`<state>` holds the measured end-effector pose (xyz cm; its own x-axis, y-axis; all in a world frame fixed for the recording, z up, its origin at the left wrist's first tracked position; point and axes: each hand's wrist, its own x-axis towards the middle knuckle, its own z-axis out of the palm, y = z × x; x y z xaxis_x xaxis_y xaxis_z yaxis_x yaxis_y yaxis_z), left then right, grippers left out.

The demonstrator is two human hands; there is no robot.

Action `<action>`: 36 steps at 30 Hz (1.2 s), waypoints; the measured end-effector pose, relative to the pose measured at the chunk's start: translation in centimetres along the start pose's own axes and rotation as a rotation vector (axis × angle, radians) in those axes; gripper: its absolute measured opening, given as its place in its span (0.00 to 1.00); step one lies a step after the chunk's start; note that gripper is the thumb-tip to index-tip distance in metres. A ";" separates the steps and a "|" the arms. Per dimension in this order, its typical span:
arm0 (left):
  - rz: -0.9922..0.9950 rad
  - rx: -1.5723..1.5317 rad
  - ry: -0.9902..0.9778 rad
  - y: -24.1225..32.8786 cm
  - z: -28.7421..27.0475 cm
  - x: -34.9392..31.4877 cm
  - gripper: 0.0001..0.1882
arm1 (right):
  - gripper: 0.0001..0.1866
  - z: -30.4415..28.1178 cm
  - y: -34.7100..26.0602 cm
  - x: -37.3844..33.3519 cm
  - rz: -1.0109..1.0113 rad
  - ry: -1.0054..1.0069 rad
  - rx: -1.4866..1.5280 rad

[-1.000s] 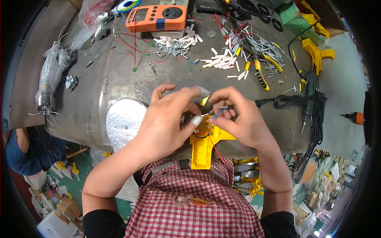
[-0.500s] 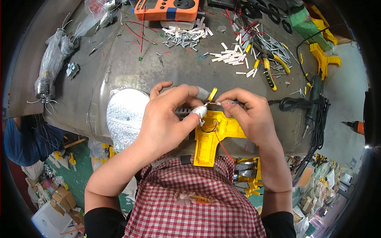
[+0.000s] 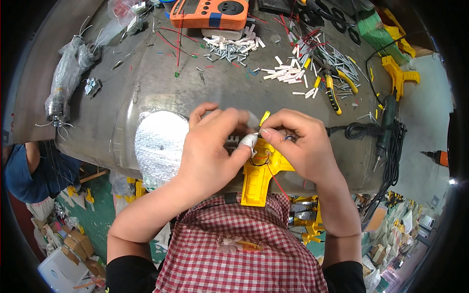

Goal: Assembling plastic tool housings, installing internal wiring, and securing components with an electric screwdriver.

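Observation:
My left hand and my right hand meet over a yellow plastic housing half at the bench's near edge. White wrapping covers my left thumb, which pinches a thin wire; the left forefinger is blurred. My right thumb and forefinger close on the wire's end against the left thumb, hiding the tip. A short bit of blue wire shows at the right fingers. Just above the fingertips is a small yellow tube. A red wire hangs out over the housing. Silvery bubble wrap lies beside my left hand.
Pliers lie by white sleeves and long screws. An orange meter stands at the far edge. To the right are a soldering iron and black cable; at left, a wrapped motor. Another person's sleeve shows lower left.
My hands have come closer together, and the bare wire stretch seen between them is now covered by the fingertips. The left forefinger is in motion. The whole view has shifted slightly.

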<state>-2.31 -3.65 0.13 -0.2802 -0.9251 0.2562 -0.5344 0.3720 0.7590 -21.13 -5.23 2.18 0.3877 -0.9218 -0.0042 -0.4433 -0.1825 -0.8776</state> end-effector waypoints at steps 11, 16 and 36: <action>0.228 0.005 0.172 -0.1 0.8 -0.9 0.25 | 0.10 0.5 0.1 1.5 0.392 -0.261 0.269; -0.081 -0.230 0.091 0.2 0.6 -0.3 0.26 | 0.10 0.6 0.1 -0.3 -0.298 0.098 -0.306; -0.144 -0.450 -0.103 -0.7 -0.1 0.9 0.31 | 0.11 -0.1 1.1 1.0 0.121 -0.152 0.134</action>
<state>-2.13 -4.73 -0.11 -0.3183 -0.9441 0.0864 -0.1819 0.1502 0.9718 -21.32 -6.37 1.22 0.4599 -0.8703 -0.1763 -0.3863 -0.0173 -0.9222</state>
